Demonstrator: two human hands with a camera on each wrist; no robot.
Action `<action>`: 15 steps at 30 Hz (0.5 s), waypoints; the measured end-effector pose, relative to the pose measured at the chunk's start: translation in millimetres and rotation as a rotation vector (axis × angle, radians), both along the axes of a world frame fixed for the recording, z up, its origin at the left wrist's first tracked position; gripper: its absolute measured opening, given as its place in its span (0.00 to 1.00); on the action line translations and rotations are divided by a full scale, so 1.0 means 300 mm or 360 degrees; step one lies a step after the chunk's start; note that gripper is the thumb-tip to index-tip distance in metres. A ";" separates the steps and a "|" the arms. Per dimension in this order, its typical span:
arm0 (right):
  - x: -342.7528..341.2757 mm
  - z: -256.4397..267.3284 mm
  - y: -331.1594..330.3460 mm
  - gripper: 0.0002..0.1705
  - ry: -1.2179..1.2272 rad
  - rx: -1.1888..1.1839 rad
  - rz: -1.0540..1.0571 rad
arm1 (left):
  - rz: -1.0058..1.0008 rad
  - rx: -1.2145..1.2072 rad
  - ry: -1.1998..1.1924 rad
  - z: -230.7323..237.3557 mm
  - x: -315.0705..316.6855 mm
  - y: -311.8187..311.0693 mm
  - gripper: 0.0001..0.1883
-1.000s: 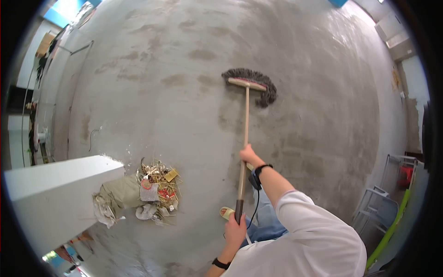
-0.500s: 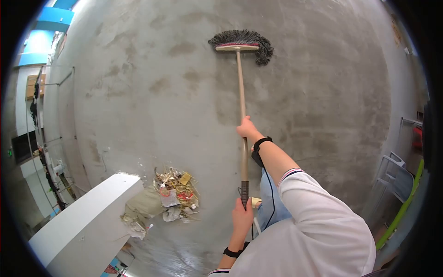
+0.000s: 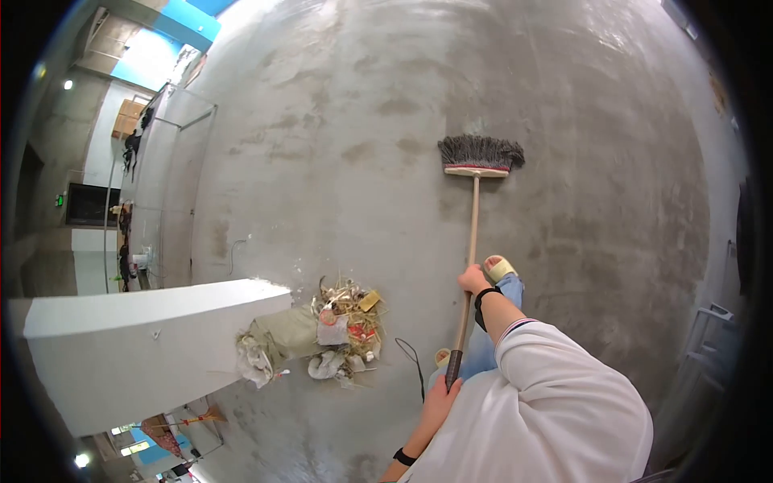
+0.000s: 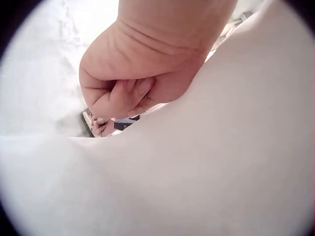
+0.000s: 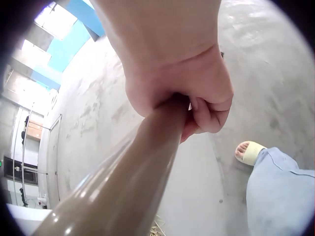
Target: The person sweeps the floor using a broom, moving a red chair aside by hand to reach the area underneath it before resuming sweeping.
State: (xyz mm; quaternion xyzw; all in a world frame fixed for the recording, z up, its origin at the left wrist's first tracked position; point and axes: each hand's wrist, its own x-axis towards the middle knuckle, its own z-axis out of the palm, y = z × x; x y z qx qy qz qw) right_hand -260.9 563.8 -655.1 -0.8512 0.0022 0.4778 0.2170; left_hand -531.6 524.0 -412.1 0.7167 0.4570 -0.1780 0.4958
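Note:
A mop with a dark grey string head [image 3: 481,153] lies on the concrete floor, its long tan handle [image 3: 473,217] running back toward the body. My right hand [image 3: 473,279] grips the handle around its middle; in the right wrist view the fingers of my right hand [image 5: 189,93] wrap the shiny pole [image 5: 133,172]. Lower down, my left hand [image 3: 439,402] holds the dark grip [image 3: 454,369] at the handle's end. In the left wrist view my left hand [image 4: 142,69] has curled fingers, and white cloth [image 4: 172,172] covers much of the picture.
Left of the mop, a debris pile [image 3: 350,326] with straw and scraps lies beside a crumpled greenish sack [image 3: 286,334] at the end of a low white wall [image 3: 145,346]. Slippered feet [image 3: 499,267] stand near the handle. A grey chair [image 3: 708,334] is at the right edge.
The mop head went farther from the body, then came back closer, and its strands now fan out forward. The view has shifted, and a slippered foot now shows beside my right hand. Both hands keep their hold.

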 end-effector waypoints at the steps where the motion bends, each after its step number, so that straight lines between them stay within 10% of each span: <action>1: -0.123 -0.011 -0.003 0.31 0.0020 0.0019 -0.0018 | -0.0034 0.0089 -0.0032 0.009 -0.117 0.002 0.20; 3: -0.329 -0.085 -0.006 0.29 -0.0010 0.0040 0.0000 | -0.0030 0.0182 -0.0113 0.056 -0.318 -0.010 0.20; 6: -0.689 -0.089 -0.045 0.22 -0.0191 -0.0123 0.1323 | 0.0052 0.0201 0.0014 0.209 -0.625 -0.070 0.21; 12: -1.270 -0.002 -0.214 0.16 -0.0154 0.0202 0.2033 | -0.0186 0.0364 0.0378 0.387 -1.114 -0.196 0.20; 15: -1.492 -0.366 -0.402 0.23 0.0124 0.0141 0.1507 | 0.0353 0.0193 0.0498 0.597 -1.127 -0.252 0.28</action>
